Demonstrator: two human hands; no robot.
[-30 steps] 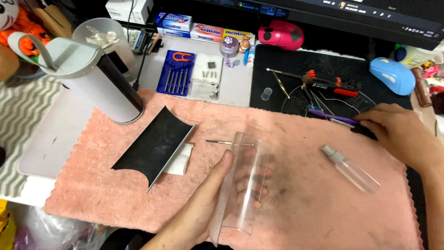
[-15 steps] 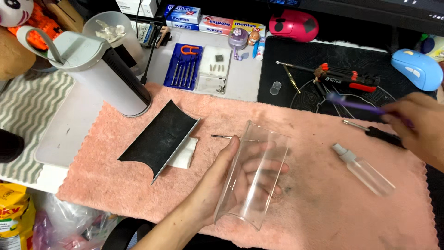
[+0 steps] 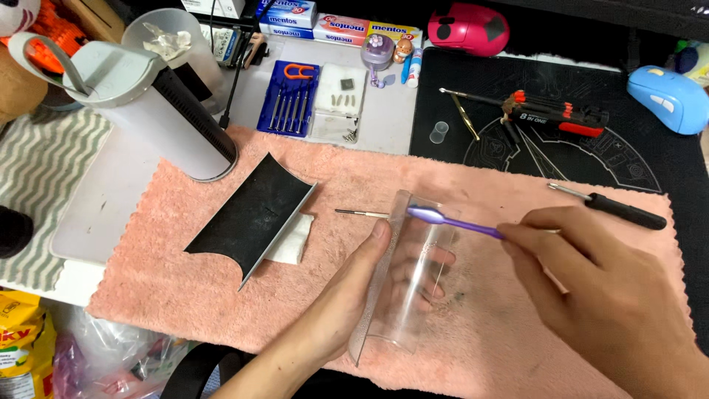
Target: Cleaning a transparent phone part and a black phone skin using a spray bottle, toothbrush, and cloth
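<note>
The left hand cups a clear curved plastic panel, thumb along its left edge and fingers showing through the plastic from behind, holding it tilted up off the pink towel. The right hand pinches the handle of a purple toothbrush, whose head rests at the panel's upper edge.

Just beyond the panel a thin metal pin lies on the towel. To the left, a black curved panel sits partly over a white folded wipe. A black-handled screwdriver lies on the towel's far right corner.

Behind the towel, a white cylindrical appliance lies tipped on its side on the bench. A blue case of small screwdrivers is next to it, and a black mat carries a red and black multi-bit tool. A blue mouse and a pink mouse sit at the far edge.
</note>
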